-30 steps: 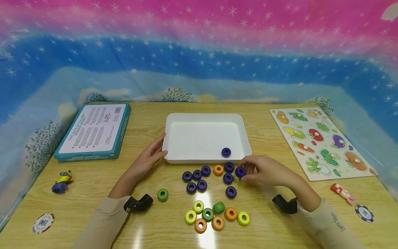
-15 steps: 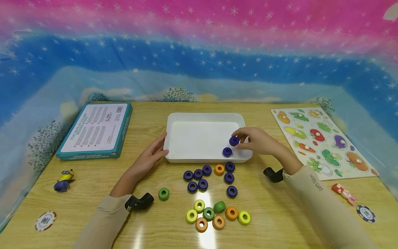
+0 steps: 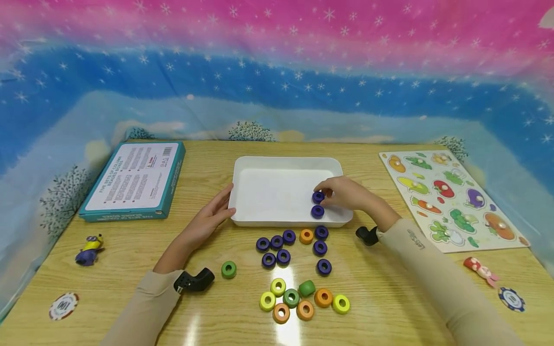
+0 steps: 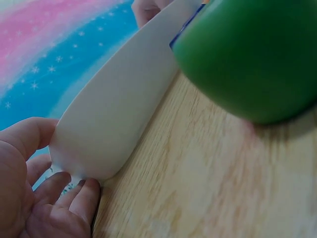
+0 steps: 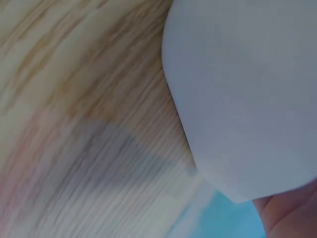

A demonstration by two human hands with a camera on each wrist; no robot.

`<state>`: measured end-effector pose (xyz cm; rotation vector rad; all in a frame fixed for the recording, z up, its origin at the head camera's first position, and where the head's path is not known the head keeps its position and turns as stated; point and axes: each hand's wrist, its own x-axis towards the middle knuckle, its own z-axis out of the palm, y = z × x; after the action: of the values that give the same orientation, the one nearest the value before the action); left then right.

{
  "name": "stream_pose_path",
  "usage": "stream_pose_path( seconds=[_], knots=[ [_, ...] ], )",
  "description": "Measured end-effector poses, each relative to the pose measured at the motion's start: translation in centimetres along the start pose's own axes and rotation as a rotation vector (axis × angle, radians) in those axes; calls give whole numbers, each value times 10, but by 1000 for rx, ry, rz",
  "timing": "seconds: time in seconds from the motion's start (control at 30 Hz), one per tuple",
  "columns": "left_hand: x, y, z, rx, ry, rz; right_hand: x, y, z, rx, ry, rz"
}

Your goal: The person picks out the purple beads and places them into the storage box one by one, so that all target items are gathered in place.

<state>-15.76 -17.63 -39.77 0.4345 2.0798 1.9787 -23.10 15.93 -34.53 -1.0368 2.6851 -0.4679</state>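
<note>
A shallow white tray (image 3: 277, 192) lies on the table. My left hand (image 3: 203, 226) grips its left side, thumb over the rim and fingers against the outer wall (image 4: 99, 124). Inside the tray at the right, my right hand (image 3: 344, 192) pinches a purple ring-shaped bead (image 3: 318, 197) between thumb and fingers. Right in front of it lies a second purple bead (image 3: 318, 212). In the right wrist view the tray's wall (image 5: 242, 99) hides most of the right hand.
Several purple beads (image 3: 283, 257) and an orange bead (image 3: 306, 236) lie before the tray. Nearer are yellow, green and orange beads (image 3: 305, 310). A lone green bead (image 3: 229, 269) is near the left wrist. A box (image 3: 134, 180) stands left, a vegetable puzzle board (image 3: 452, 202) right.
My right hand has carried a purple bead from the table over the tray's front wall and down behind the other purple bead. The left hand has stayed at the tray.
</note>
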Motion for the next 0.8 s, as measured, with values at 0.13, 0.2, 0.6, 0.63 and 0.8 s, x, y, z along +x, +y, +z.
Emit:
stream_pose_path(
  seconds=[0.13,0.2,0.6,0.63,0.8],
  knots=[
    [0,0,1,-3,1,-7,1,-2,1,14,-30,29],
    [0,0,1,2,4,-12,1,-2,1,18,-33,32],
    [1,-1,1,18,13,-7,-34,-11,-18,110,109,9],
    [1,-1,1,19,14,-6,-38,-13,-20,114,122,-2],
    [1,-1,1,17,14,-8,-60,-21,-19,173,108,-84]
  ],
)
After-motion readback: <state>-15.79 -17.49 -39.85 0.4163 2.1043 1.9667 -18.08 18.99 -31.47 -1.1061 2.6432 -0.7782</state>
